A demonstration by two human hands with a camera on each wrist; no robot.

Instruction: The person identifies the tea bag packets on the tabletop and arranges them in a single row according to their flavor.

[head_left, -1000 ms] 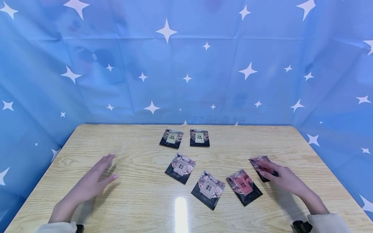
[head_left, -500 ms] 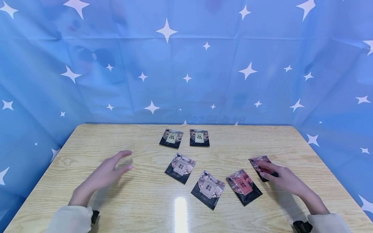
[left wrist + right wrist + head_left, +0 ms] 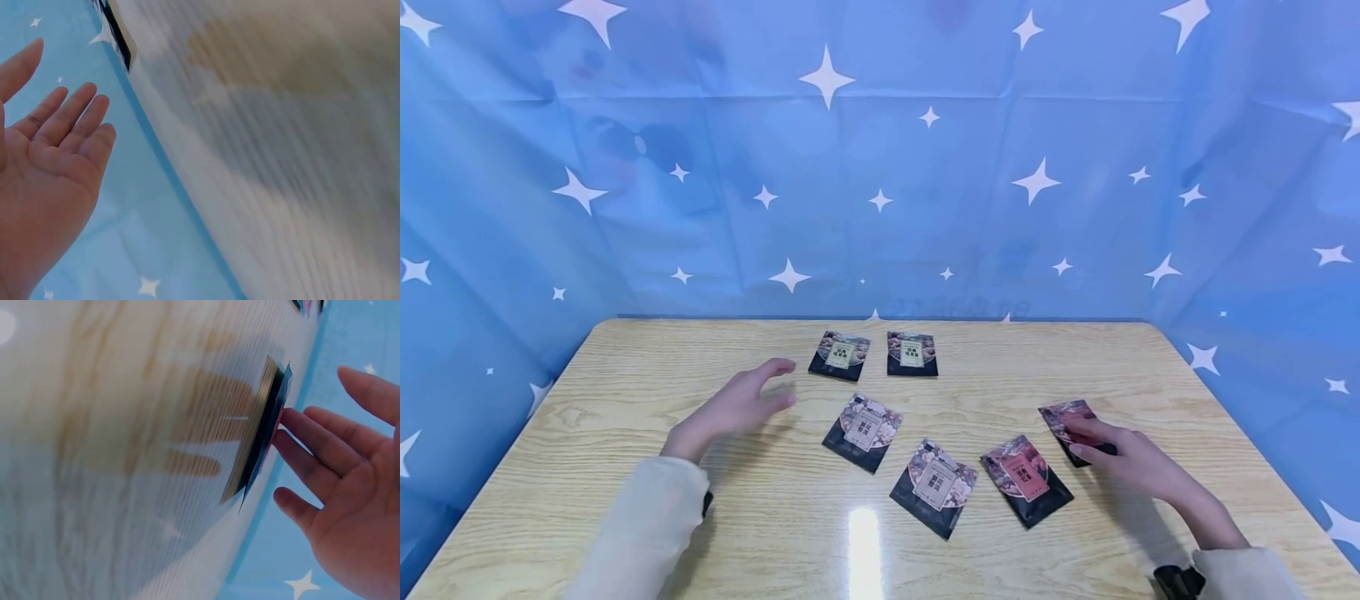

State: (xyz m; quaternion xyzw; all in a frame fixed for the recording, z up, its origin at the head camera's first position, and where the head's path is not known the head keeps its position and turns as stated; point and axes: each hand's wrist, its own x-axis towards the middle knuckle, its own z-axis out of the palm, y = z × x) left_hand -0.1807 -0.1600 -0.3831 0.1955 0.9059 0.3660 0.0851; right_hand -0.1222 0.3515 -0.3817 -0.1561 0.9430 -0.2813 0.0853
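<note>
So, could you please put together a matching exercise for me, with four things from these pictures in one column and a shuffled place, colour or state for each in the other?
Column one
1. Left hand
2. Right hand
3. Green-label packets
4. Backdrop

Column two
A. Blue with white stars
B. Touching a red-label packet
C. Over the table, touching nothing
D. Flat near the table's far edge

Right pairs: 1-C, 2-B, 3-D, 4-A

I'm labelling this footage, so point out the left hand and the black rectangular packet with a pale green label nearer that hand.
Left hand (image 3: 735, 407): head view, on its back near the thumb.
Green-labelled black packet (image 3: 840, 356): head view, middle of its label.
</note>
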